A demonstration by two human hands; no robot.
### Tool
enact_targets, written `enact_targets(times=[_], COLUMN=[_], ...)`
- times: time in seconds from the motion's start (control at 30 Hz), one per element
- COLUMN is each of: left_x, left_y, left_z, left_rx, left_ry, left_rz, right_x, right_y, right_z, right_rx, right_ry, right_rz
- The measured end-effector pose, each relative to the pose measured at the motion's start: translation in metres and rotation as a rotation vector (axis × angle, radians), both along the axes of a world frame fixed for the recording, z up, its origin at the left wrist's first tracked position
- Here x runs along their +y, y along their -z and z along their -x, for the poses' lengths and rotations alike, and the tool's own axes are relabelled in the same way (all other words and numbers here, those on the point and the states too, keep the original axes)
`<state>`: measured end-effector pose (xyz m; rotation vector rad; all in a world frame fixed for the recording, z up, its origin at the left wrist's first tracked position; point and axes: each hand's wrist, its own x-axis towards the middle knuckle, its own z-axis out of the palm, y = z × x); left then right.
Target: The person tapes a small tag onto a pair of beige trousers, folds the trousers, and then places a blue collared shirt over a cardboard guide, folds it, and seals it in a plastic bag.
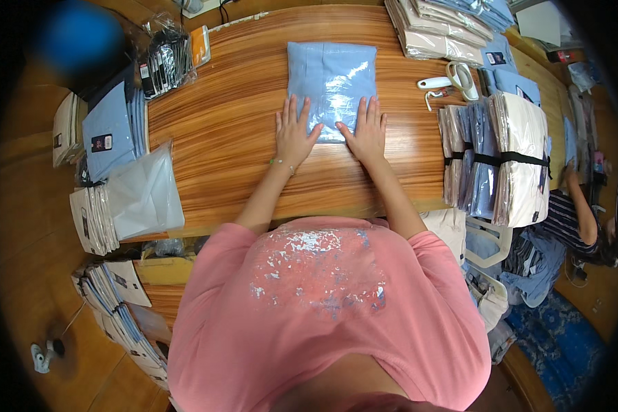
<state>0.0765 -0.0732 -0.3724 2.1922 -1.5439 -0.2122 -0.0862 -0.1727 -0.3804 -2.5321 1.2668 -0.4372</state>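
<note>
A folded light-blue garment in a clear plastic bag [333,72] lies flat on the wood-grain table [220,130] in front of me. My left hand [294,132] rests at its lower left corner, fingers stretched out, the fingertips on the plastic. At the lower right corner my right hand [366,130] lies likewise, fingers spread and thumb pointing inward over the bag's near edge. Neither hand grips anything; both press flat from above.
On the right stand bagged garments bound with a black strap [487,159], below a white tape dispenser [461,81] and cream packs [446,31]. At left are blue packs [110,130], clear bags [144,192] and black hangers or tags [168,58]. A co-worker [573,213] is at far right.
</note>
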Motion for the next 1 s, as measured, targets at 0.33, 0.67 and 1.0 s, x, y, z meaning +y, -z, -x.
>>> enact_targets(times=[0.33,0.67,1.0], left_x=[-0.028,-0.023,-0.024], left_y=[-0.007,-0.025,-0.029], left_z=[-0.063,-0.070,-0.069], left_rx=[0.755,0.803,0.917], left_ry=[-0.374,-0.290,-0.265], left_rz=[0.020,0.186,0.234], right_x=[-0.024,-0.018,-0.016], right_y=[-0.010,0.001,-0.001], right_z=[0.027,0.025,0.023], right_rx=[-0.192,-0.146,-0.107], right_ry=[-0.070,-0.055,-0.042], right_rz=[-0.142,-0.101,-0.072])
